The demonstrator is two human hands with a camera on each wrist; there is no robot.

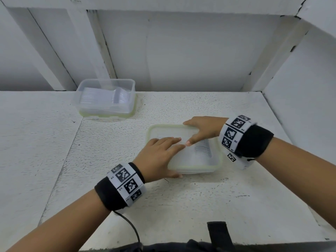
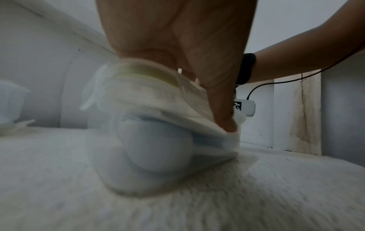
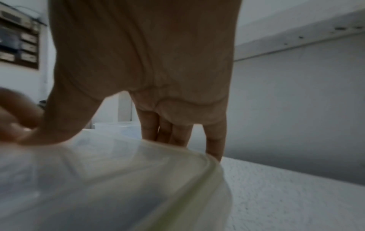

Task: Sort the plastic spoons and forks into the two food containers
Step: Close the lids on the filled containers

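Note:
A clear food container with a green-rimmed lid on top sits mid-table. Stacked clear cutlery shows through the lid. In the left wrist view rounded, spoon-like shapes show through its wall. My left hand lies across the lid's near-left part, thumb against the near edge. My right hand grips the far-right part: fingers hang over the far rim, thumb on top. A second clear container stands at the back left with stacked clear cutlery inside; I cannot tell which kind.
The back-left container has no lid on top and sits on a green-rimmed lid. The white rough table is walled by white panels behind and at the right. A black cable trails from my left wristband.

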